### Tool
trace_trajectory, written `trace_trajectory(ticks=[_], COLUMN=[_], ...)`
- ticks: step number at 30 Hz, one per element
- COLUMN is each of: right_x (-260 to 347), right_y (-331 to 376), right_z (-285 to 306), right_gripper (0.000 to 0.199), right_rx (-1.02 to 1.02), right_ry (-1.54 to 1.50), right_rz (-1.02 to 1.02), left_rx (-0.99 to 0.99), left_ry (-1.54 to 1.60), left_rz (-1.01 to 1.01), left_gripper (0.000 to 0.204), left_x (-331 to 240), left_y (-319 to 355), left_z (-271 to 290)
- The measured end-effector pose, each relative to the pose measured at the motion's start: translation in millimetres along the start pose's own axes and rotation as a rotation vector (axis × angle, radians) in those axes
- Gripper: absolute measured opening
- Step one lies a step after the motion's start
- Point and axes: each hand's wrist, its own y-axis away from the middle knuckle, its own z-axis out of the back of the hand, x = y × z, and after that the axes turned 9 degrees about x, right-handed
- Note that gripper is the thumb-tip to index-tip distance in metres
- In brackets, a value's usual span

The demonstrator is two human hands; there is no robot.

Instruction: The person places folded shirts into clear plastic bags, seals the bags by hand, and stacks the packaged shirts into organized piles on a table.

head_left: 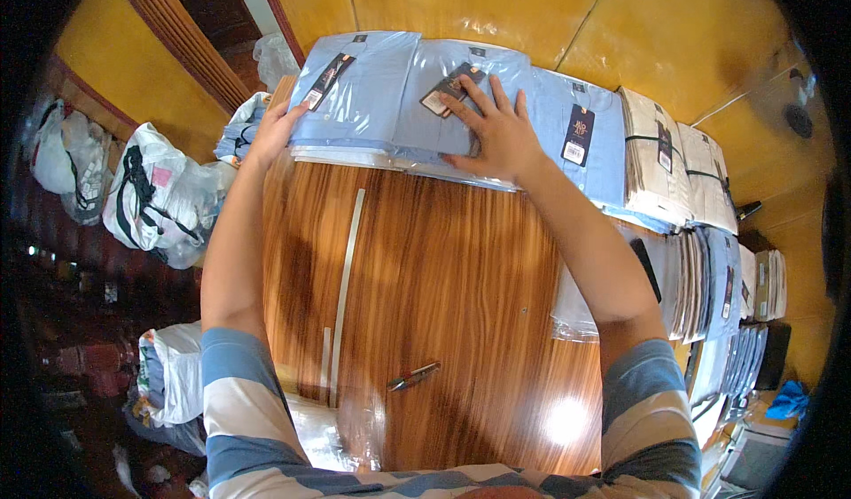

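Folded light-blue shirts in clear plastic bags lie in stacks along the far side of the table. At the left end, my left hand rests against the edge of the leftmost shirt stack, its thumb over the top edge and its fingers stretched along the side. My right hand lies spread, palm down, on the middle bagged shirt, partly covering its dark hang tag. A third blue shirt stack with a dark tag sits just right of this hand.
Beige shirt bundles tied with dark bands stand at the far right. More folded shirts line the right side. A pen and clear plastic bags lie on the wooden table. Stuffed white bags sit at left.
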Motion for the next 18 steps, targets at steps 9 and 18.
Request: trace_trajectory(ticks=[9, 18], right_x=[39, -112], right_y=[133, 557], right_z=[27, 61], right_gripper=[0.076, 0.064], right_rx=[-0.201, -0.298], right_ry=[-0.248, 0.185], right_rz=[0.03, -0.798], left_rx=[-0.136, -0.696], left_ry=[-0.067, 0.443], left_rz=[-0.05, -0.436], left_gripper=[0.071, 0.048], left_x=[-25, -106], left_y=[-10, 99], left_z=[-30, -112])
